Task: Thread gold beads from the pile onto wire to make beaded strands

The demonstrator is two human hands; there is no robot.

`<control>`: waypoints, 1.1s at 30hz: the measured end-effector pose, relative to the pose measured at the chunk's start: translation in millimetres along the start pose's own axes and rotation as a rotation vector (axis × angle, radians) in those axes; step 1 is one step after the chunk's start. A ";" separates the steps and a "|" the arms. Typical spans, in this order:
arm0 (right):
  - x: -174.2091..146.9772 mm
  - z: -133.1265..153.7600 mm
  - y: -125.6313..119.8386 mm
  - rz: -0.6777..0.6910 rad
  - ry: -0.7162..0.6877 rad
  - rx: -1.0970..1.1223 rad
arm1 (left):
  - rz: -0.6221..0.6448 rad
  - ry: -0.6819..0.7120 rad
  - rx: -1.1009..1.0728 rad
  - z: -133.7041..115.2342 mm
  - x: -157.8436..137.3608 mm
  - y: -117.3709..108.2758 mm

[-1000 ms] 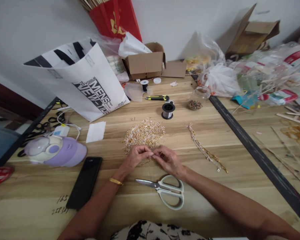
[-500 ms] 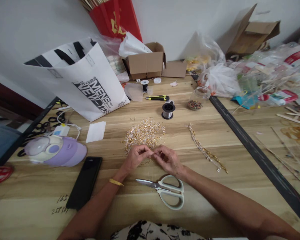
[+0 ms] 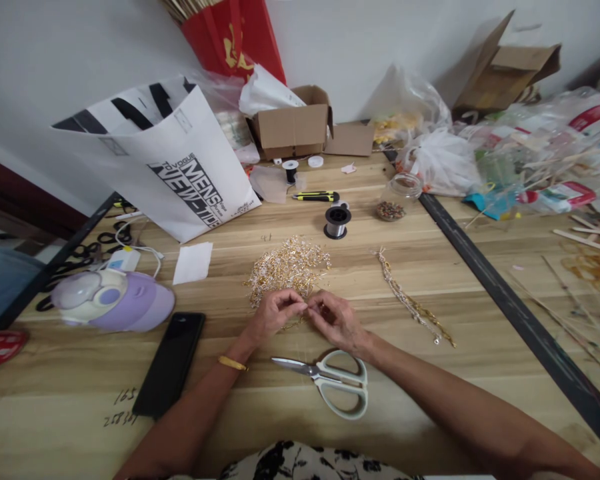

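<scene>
My left hand [image 3: 279, 316] and my right hand [image 3: 336, 320] meet fingertip to fingertip, both closed in a pinch. What they hold between them is too small to make out; a short bit of gold chain [image 3: 294, 325] hangs or lies just below the fingers. Right behind the hands spreads a heap of small gold and silver jewellery pieces [image 3: 287, 267]. Scissors with pale green handles [image 3: 343, 385] lie nearer to me, their blades pointing left. Off to the right, gold and silver chains [image 3: 410, 300] lie stretched out on the wooden table [image 3: 410, 413].
Behind the heap are a spool of wire [image 3: 336, 223], a yellow-black utility knife [image 3: 316, 196] and a jar of beads [image 3: 397, 198]. On the left lie a black phone [image 3: 170, 363] and a purple-white device [image 3: 115, 300]. A white paper bag [image 3: 165, 160] stands farther back.
The hands stay pinched together in nearly the same place. The camera view has shifted very slightly; nothing else has visibly moved.
</scene>
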State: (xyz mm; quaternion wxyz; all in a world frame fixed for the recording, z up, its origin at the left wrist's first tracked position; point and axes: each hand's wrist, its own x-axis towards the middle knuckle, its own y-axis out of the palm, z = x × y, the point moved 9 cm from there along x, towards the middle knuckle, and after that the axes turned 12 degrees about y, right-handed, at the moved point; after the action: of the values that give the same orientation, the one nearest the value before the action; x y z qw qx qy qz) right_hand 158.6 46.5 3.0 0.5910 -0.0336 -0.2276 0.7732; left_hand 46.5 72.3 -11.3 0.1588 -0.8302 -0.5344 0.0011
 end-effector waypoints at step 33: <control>9.6 -12.9 -30.7 0.125 0.234 -0.158 | -0.132 -0.037 -0.248 -7.0 -0.3 -21.2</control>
State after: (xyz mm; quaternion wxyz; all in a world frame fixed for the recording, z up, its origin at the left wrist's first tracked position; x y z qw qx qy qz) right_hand 187.5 65.5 5.6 0.5598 -0.1838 -0.2149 0.7789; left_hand 28.8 78.3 0.9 0.0448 -0.8062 -0.5868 -0.0604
